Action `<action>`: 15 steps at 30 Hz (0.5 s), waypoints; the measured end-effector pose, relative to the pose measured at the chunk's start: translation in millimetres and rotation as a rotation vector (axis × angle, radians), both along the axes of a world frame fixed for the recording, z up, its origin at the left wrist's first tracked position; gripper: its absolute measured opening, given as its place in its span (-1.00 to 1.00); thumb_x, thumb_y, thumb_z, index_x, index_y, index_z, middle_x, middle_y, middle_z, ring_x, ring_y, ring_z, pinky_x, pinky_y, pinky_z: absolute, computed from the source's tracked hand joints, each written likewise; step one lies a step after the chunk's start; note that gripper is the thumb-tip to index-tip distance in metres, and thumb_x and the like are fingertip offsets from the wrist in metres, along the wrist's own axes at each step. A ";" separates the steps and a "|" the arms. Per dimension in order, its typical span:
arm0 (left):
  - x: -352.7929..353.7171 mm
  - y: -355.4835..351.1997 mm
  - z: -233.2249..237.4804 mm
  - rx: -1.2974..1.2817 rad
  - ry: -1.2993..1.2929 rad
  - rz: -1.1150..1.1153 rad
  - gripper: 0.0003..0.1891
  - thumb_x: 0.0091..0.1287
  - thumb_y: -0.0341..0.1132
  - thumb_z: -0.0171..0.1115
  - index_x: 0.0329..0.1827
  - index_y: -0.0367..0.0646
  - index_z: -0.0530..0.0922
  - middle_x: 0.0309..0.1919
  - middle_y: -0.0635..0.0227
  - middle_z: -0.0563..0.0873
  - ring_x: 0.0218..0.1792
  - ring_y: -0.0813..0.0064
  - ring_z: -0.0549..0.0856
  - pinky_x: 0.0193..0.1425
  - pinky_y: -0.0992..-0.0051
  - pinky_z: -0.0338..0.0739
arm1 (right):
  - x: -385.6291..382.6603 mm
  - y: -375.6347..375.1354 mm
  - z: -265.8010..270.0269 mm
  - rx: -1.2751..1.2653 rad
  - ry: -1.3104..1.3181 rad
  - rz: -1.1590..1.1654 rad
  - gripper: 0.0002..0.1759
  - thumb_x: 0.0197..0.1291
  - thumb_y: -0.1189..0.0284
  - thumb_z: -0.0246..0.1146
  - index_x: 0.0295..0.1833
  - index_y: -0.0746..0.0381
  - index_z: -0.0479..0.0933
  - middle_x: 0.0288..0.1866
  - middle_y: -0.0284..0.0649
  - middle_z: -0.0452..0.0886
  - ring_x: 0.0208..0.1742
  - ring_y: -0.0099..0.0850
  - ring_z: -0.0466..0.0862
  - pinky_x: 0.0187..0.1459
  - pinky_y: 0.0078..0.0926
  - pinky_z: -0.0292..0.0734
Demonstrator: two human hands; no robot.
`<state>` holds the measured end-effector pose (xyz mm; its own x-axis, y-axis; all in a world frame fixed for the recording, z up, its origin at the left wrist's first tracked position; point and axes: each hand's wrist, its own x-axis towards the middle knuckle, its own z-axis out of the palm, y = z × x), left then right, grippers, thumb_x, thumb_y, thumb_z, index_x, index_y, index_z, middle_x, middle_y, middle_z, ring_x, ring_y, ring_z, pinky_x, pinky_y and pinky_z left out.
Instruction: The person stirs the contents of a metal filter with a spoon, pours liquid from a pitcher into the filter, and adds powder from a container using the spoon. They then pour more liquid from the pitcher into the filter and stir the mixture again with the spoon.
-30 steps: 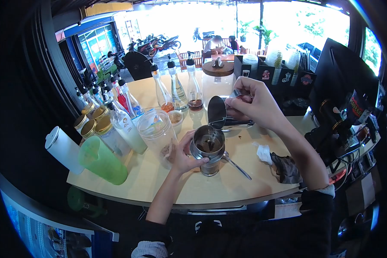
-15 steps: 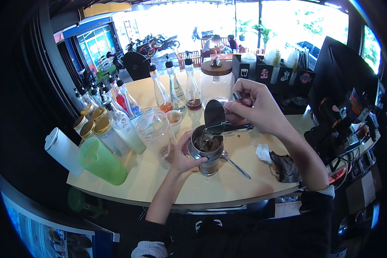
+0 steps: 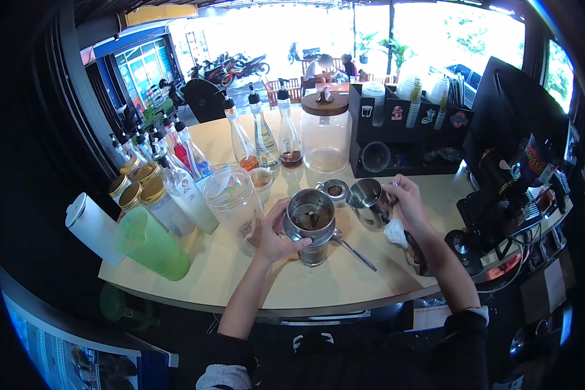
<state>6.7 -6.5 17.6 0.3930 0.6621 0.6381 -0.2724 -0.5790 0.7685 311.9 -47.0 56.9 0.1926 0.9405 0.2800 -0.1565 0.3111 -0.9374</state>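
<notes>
My left hand is wrapped round the left side of a metal cup, its thumb on the front. Dark wet grounds fill the inside of the cup, which stands upright on the table. To the right, my right hand grips a metal pitcher by its handle side. The pitcher is slightly tilted, and its inside looks empty. A spoon lies just right of the cup. Behind them is a small round metal piece with brown powder. A crumpled white tissue is below my right hand.
A clear open jar stands left of the cup, near a green pitcher and several bottles. Behind are pump bottles, a wood-lidded jar and a black cup holder. Two people sit far off outside.
My right hand has lowered the pitcher from above the cup to the table area on the right. The liquid stream is gone. My left hand still holds the cup.
</notes>
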 end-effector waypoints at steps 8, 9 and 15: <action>-0.6 1.4 -2.7 -0.005 0.007 -0.004 -0.07 -0.20 -0.24 0.61 0.31 -0.35 0.36 0.19 0.19 0.47 0.23 0.37 0.50 0.33 0.42 0.39 | -1.5 8.4 -54.8 -0.022 0.227 0.033 -0.80 0.21 0.56 0.20 -0.44 0.18 0.35 -0.52 -0.37 0.47 -0.50 -0.59 0.47 -0.38 -0.57 0.36; -0.2 2.1 -3.7 0.015 -0.006 -0.002 -0.07 -0.20 -0.24 0.61 0.31 -0.35 0.36 0.19 0.18 0.47 0.23 0.38 0.50 0.33 0.42 0.39 | 1.3 11.2 -60.8 -0.028 0.240 0.011 -0.80 0.23 0.55 0.19 -0.42 0.17 0.34 -0.52 -0.37 0.46 -0.48 -0.58 0.47 -0.35 -0.57 0.36; -0.5 2.5 -4.7 0.017 -0.019 -0.002 -0.06 -0.19 -0.22 0.62 0.31 -0.35 0.36 0.19 0.19 0.48 0.22 0.38 0.51 0.31 0.43 0.40 | 16.4 10.0 -82.6 -0.012 -0.096 -0.205 -0.86 0.25 0.48 0.23 -0.28 0.22 0.38 -0.41 -0.34 0.47 -0.39 -0.50 0.47 -0.26 -0.56 0.37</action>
<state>6.2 -4.0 12.9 0.3823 0.6500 0.6568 -0.2882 -0.5914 0.7531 328.3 -36.9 -25.7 0.3531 0.8876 0.2957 -0.0005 0.3163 -0.9487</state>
